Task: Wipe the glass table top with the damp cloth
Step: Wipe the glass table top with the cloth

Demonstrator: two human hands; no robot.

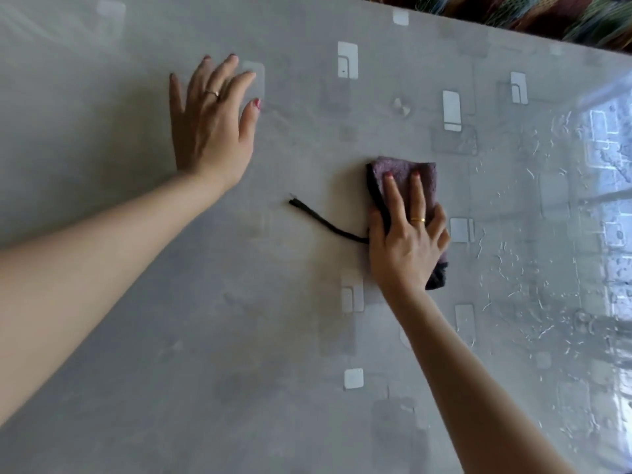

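The glass table top (pixel 273 302) fills nearly the whole view, grey with pale square patterns showing through it. A folded purple cloth (pixel 403 176) with a dark edge lies on it right of centre. My right hand (pixel 407 241) presses flat on the cloth, fingers spread over its top and thumb at its left side. A thin black string (pixel 325 224) trails from the cloth toward the left. My left hand (pixel 208 128) rests flat on the glass further left and farther away, fingers apart, holding nothing.
The far edge of the table runs diagonally across the top right, with a multicoloured patterned fabric (pixel 547 15) beyond it. The right part of the glass (pixel 581 234) reflects a bright window and shows streaks and scratch-like marks.
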